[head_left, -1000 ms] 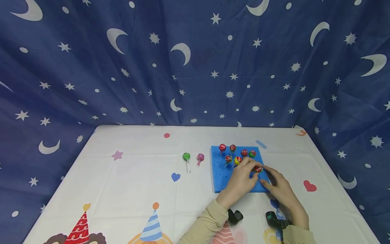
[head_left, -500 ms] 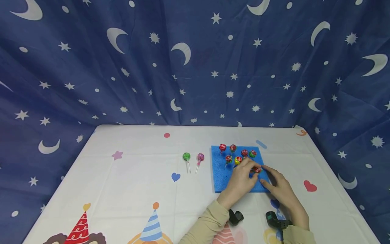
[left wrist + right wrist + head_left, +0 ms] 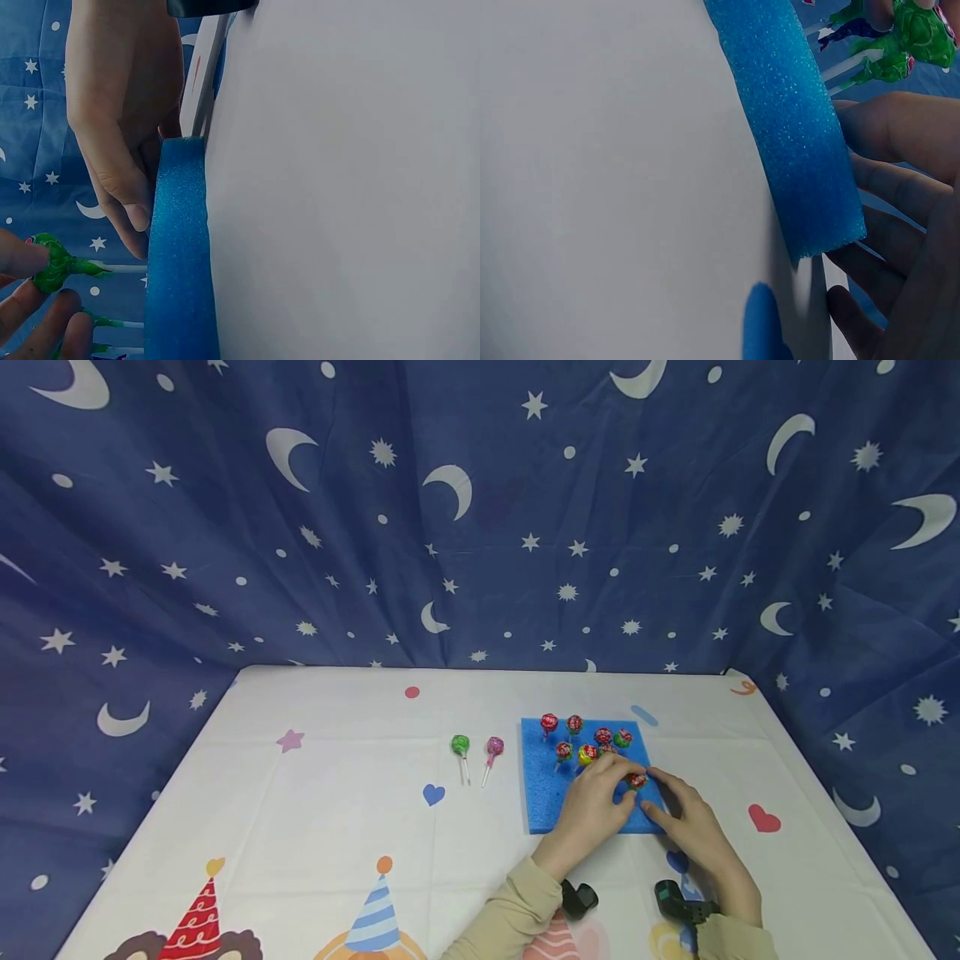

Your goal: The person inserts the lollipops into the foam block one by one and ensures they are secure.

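My left hand (image 3: 595, 799) pinches a lollipop (image 3: 637, 780) by its red-and-green wrapped head, above the right part of a blue foam board (image 3: 546, 802). In the left wrist view, that lollipop (image 3: 51, 271) has its white stick running straight to the board's face. My right hand (image 3: 693, 828) rests at the board's right edge, thumb and fingers loosely bent and touching the foam. Seen from the right wrist, its fingers (image 3: 889, 225) lie around the end of the board. Several wrapped lollipops (image 3: 564, 750) stand upright in the foam behind my left hand, which partly hides them.
Two more lollipops, one green (image 3: 460, 745) and one pink (image 3: 495, 746), lie on the white printed tablecloth (image 3: 337, 793) left of the board. A dark blue curtain (image 3: 480, 568) with moons and stars hangs behind the table.
My left hand has shifted very slightly down, and more of the lollipop heads behind and under its fingers shows. My right hand stays at the board's edge.
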{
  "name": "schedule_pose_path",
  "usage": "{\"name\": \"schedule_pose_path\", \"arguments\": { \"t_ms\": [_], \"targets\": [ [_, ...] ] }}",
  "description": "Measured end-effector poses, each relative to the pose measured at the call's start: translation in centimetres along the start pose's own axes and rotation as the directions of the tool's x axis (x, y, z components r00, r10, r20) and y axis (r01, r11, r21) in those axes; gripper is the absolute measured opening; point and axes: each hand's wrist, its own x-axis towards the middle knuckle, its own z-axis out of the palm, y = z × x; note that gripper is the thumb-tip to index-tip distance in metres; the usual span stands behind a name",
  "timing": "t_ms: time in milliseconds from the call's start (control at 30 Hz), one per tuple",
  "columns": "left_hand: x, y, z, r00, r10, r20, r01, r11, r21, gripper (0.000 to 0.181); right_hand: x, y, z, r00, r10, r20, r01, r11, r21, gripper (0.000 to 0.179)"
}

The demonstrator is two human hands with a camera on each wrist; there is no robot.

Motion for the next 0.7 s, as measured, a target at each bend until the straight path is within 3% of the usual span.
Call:
{"name": "schedule_pose_path", "arguments": {
  "t_ms": [300, 700],
  "targets": [
    [-0.2, 0.0, -0.3, 0.999, 0.024, -0.024, -0.024, 1.000, -0.017, 0.026, 0.2, 0.2, 0.0, 1.000, 0.003, 0.001, -0.003, 1.000, 0.006, 0.066],
    [-0.5, -0.3, -1.4, 1.000, 0.008, 0.012, -0.008, 0.999, -0.042, 0.030, 0.1, 0.2, 0.1, 1.000, 0.020, 0.011, -0.020, 1.000, 0.009, 0.066]
  ]
}}
